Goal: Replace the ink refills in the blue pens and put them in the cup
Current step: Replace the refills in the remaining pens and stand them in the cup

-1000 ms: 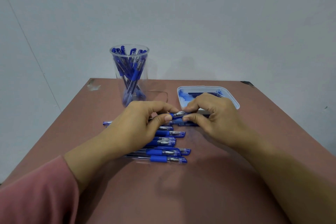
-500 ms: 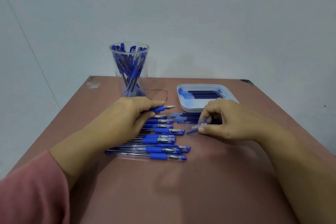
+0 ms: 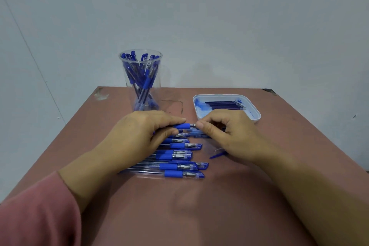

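Pen [image 3: 184, 126] at centre frame, just above the row of loose pens [image 3: 175, 164], looks light, stiff and slick along its clear barrel, so the left hand [image 3: 139, 132] sensibly grips its blue rubber sleeve while the right hand [image 3: 225, 134] pinches the small metal tip, with the cup [image 3: 140, 86] standing upper left.

Reddish-brown table [image 3: 199, 215], see-through cup [image 3: 155, 90] full of blue pens [image 3: 142, 78], white tray [image 3: 256, 115] right of the cup holding dark navy refills [image 3: 223, 104], and a pink sleeve [image 3: 36, 211].

Brown table [image 3: 199, 215] w/ clear cup [image 3: 158, 84] back-left, white tray [image 3: 257, 115] back-right, pen row [image 3: 179, 166] centre.
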The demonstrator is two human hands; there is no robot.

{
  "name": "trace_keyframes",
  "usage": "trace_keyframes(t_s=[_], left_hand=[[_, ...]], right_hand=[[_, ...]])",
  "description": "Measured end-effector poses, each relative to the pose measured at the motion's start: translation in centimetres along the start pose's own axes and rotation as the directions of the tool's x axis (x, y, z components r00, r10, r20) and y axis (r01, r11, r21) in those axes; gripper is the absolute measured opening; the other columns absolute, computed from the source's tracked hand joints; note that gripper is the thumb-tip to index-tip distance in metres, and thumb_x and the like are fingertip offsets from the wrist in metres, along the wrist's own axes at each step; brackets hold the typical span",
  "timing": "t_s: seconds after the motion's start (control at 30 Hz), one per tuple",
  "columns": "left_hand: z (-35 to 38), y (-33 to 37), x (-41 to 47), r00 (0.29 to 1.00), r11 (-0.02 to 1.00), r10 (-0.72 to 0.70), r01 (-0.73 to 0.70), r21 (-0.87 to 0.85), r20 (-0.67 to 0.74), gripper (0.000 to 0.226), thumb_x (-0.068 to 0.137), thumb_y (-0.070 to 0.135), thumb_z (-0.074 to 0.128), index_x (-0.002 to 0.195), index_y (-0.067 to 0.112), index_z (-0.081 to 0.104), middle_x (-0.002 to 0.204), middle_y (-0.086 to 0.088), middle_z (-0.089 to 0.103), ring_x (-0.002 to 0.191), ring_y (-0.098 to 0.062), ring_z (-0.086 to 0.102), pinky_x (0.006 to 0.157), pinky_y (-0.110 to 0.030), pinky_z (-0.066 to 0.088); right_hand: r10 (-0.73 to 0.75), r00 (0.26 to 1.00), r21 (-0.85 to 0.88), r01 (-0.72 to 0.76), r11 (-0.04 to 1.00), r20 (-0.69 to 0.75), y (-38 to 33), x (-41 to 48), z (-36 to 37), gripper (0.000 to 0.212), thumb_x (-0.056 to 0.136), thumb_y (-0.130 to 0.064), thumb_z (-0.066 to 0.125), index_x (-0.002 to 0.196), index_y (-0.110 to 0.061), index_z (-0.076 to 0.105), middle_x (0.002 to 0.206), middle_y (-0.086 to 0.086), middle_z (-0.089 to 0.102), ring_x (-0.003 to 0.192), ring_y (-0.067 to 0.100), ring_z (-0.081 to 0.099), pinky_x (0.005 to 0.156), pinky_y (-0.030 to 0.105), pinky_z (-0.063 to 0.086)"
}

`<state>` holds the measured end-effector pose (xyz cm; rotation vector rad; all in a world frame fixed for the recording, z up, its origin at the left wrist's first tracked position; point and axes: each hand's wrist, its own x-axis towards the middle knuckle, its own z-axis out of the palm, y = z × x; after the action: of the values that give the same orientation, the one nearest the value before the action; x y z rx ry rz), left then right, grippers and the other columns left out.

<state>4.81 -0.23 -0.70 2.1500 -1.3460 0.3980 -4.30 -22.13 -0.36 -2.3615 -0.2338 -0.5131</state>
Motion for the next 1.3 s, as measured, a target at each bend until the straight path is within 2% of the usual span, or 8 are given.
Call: trace_keyframes(t_s=[0.23, 0.4, 0.63, 0.8, 0.93, 1.07, 1.17, 1.3], left_hand=[[0.0, 0.0, 0.0, 1.000, 1.000, -0.011, 0.011, -0.022, -0.003, 0.028, 0.089, 0.037, 0.057, 0.115, 0.033, 0.069, 0.088, 0.035, 0.058, 0.087, 0.007, 0.060, 0.074, -0.007, 0.046], [-0.1, 0.0, 0.1, 0.998, 0.998, -0.045, 0.043, -0.043, -0.041, 0.026, 0.088, 0.030, 0.066, 0.115, 0.033, 0.069, 0.095, 0.022, 0.069, 0.087, 0.003, 0.062, 0.075, -0.018, 0.052], [-0.2, 0.2, 0.0, 0.996, 0.992, -0.078, 0.073, -0.102, -0.041, 0.026, 0.088, 0.029, 0.066, 0.113, 0.034, 0.070, 0.096, 0.021, 0.071, 0.090, 0.004, 0.063, 0.079, -0.014, 0.049], [-0.3, 0.1, 0.1, 0.996, 0.995, -0.080, 0.078, -0.066, -0.028, 0.026, 0.088, 0.030, 0.066, 0.114, 0.034, 0.069, 0.095, 0.022, 0.069, 0.089, 0.003, 0.061, 0.076, -0.016, 0.051], [-0.2, 0.2, 0.0, 0.997, 0.997, -0.063, 0.062, -0.044, -0.038, 0.027, 0.088, 0.030, 0.066, 0.115, 0.033, 0.069, 0.094, 0.018, 0.070, 0.084, 0.001, 0.063, 0.075, -0.023, 0.054], [-0.3, 0.2, 0.1, 0.997, 0.998, -0.060, 0.058, -0.030, -0.040, 0.027, 0.088, 0.030, 0.065, 0.115, 0.032, 0.069, 0.096, 0.017, 0.070, 0.084, -0.001, 0.063, 0.075, -0.029, 0.055], [-0.3, 0.1, 0.1, 0.998, 0.998, -0.055, 0.054, -0.021, -0.036, 0.027, 0.089, 0.029, 0.065, 0.115, 0.033, 0.069, 0.096, 0.017, 0.070, 0.084, 0.001, 0.062, 0.073, -0.025, 0.053], [-0.4, 0.1, 0.1, 0.998, 0.999, -0.053, 0.053, -0.003, -0.039, 0.028, 0.088, 0.031, 0.065, 0.116, 0.032, 0.069, 0.096, 0.018, 0.070, 0.082, 0.004, 0.059, 0.073, -0.018, 0.050]], right_hand=[[-0.002, 1.000, 0.042, 0.002, 0.999, -0.015, 0.1, 0.2, 0.7, 0.004, 0.088, -0.026, 0.068, 0.088, -0.030, 0.069, 0.080, -0.006, 0.068, 0.074, 0.014, 0.062, 0.071, 0.036, 0.052], [0.003, 1.000, 0.058, -0.002, 0.998, -0.009, -0.4, 0.3, 1.1, 0.011, 0.091, -0.027, 0.064, 0.087, -0.037, 0.065, 0.084, -0.019, 0.068, 0.072, 0.002, 0.062, 0.066, 0.015, 0.047], [-0.118, 0.987, -0.052, 0.113, 0.992, -0.110, -0.3, 0.3, 1.2, 0.015, 0.087, -0.016, 0.069, 0.099, -0.025, 0.071, 0.089, -0.017, 0.069, 0.087, 0.000, 0.065, 0.076, 0.019, 0.052], [-0.093, 0.993, -0.003, 0.093, 0.996, -0.079, -0.6, 0.2, 0.8, 0.012, 0.088, -0.033, 0.067, 0.100, -0.031, 0.068, 0.089, -0.014, 0.069, 0.086, 0.005, 0.065, 0.076, 0.016, 0.051], [-0.085, 0.992, -0.098, 0.076, 0.992, -0.093, -0.5, 0.4, 1.2, 0.050, 0.093, -0.053, 0.045, 0.072, -0.012, 0.063, 0.065, -0.001, 0.058, 0.063, 0.015, 0.054, 0.060, 0.036, 0.044], [-0.066, 0.992, -0.032, 0.063, 0.998, -0.104, -0.5, 0.5, 1.3, 0.008, 0.088, -0.029, 0.067, 0.081, -0.033, 0.066, 0.078, -0.009, 0.066, 0.073, 0.013, 0.061, 0.067, 0.032, 0.050], [-0.044, 0.998, 0.035, 0.046, 0.998, -0.048, -0.6, 0.3, 1.1, 0.020, 0.082, -0.024, 0.075, 0.089, -0.038, 0.062, 0.086, -0.013, 0.066, 0.079, 0.009, 0.062, 0.073, 0.025, 0.052], [-0.020, 0.998, 0.015, 0.021, 1.000, -0.062, -0.4, 0.3, 0.9, 0.014, 0.087, -0.043, 0.064, 0.097, -0.034, 0.066, 0.085, -0.014, 0.065, 0.081, 0.011, 0.063, 0.074, 0.028, 0.053]])
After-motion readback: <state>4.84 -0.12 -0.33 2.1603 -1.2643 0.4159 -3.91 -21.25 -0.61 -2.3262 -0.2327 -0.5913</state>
